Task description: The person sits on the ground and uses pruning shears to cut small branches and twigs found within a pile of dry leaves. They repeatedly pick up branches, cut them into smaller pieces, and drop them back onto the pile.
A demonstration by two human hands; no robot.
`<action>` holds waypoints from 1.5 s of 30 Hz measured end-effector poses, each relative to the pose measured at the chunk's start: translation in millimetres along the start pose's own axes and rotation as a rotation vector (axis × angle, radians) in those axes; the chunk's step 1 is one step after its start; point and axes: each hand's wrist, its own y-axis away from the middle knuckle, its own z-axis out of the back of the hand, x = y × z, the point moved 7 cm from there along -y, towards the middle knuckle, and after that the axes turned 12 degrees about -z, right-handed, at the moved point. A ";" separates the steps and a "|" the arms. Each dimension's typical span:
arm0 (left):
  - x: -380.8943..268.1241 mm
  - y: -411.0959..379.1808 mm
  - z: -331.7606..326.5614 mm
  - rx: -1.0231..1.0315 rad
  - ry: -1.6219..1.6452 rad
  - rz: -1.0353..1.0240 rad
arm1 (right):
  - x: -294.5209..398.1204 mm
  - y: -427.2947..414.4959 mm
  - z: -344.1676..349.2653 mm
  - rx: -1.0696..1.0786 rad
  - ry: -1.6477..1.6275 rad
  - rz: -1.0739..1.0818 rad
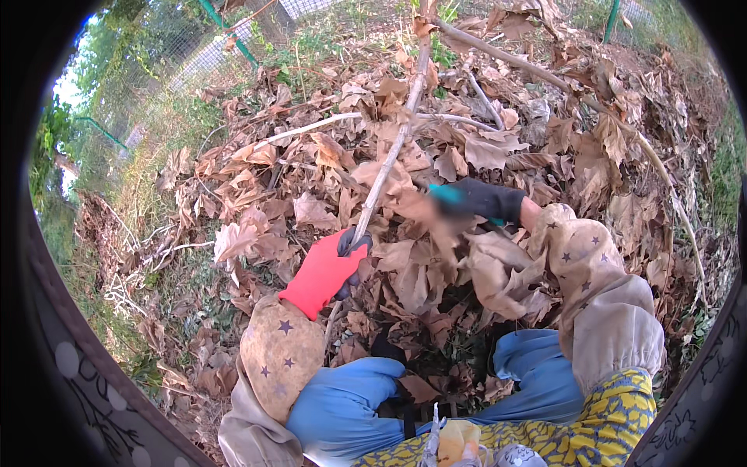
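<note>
My left hand (330,268), in a red glove with dark fingers, is closed around a pale bare branch (392,157) that slants up and away over the leaf pile. To the right, my right hand (467,201), in a black and teal glove, is among large dry brown leaves (496,271); its fingers are blurred, so its hold cannot be made out. Loose leaves lie under and around both hands. Dark shoes show partly between my blue-clad knees.
A long forked branch (543,73) arches across the back and down the right side. Thin twigs (166,251) lie at the left. Wire mesh fencing with green posts (230,35) stands beyond the leaves.
</note>
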 end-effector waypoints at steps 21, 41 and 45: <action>-3.6 0.9 -8.1 -0.008 0.056 0.027 | 11.3 -34.7 5.3 -0.957 1.171 0.139; -1.9 -2.2 -9.5 0.018 0.025 0.021 | -23.3 -69.9 25.9 -0.846 1.232 0.297; -6.6 3.4 -7.7 0.001 -0.006 0.001 | -13.2 -64.1 20.6 -0.868 1.211 0.240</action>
